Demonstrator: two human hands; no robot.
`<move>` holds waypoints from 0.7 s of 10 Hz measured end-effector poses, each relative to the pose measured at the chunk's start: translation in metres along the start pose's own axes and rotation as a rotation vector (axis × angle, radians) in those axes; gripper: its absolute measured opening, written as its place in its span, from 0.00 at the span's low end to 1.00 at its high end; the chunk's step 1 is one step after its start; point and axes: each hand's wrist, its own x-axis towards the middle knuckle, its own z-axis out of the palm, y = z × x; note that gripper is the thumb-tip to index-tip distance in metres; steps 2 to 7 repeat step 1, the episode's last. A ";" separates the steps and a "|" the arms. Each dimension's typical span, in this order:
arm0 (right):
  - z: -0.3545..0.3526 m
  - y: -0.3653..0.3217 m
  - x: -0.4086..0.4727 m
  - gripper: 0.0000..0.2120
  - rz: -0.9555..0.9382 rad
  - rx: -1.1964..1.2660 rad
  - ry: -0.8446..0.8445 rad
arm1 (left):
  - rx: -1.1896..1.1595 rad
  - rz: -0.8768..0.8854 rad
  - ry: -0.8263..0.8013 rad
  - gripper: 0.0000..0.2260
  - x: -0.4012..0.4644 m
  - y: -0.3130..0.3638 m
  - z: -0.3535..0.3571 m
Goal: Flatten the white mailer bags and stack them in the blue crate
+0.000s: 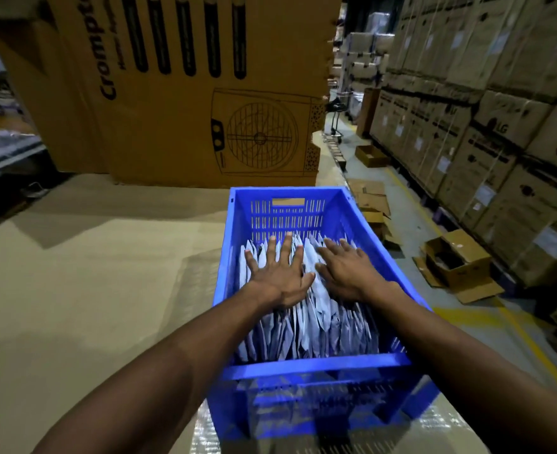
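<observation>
Warehouse aisle lined with cardboard cartons.

A large brown carton (185, 90) printed with a fan drawing and dark vertical bars is stood on the tan work surface (74, 290). Stacked LG-marked boxes (486, 126) are ranged along the right wall. An opened box (457, 260) and flattened cardboard pieces (370, 198) are left on the grey floor (411, 231), which is marked with a yellow line (532, 342).

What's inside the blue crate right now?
White mailer bags packed on edge inside the blue crate, left hand and right hand pressing flat on them. The crate floor is covered.
</observation>
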 end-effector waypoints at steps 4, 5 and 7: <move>-0.033 -0.002 -0.002 0.27 0.012 -0.015 0.225 | 0.121 0.057 0.266 0.34 -0.001 -0.008 -0.032; -0.033 -0.002 -0.002 0.27 0.012 -0.015 0.225 | 0.121 0.057 0.266 0.34 -0.001 -0.008 -0.032; -0.033 -0.002 -0.002 0.27 0.012 -0.015 0.225 | 0.121 0.057 0.266 0.34 -0.001 -0.008 -0.032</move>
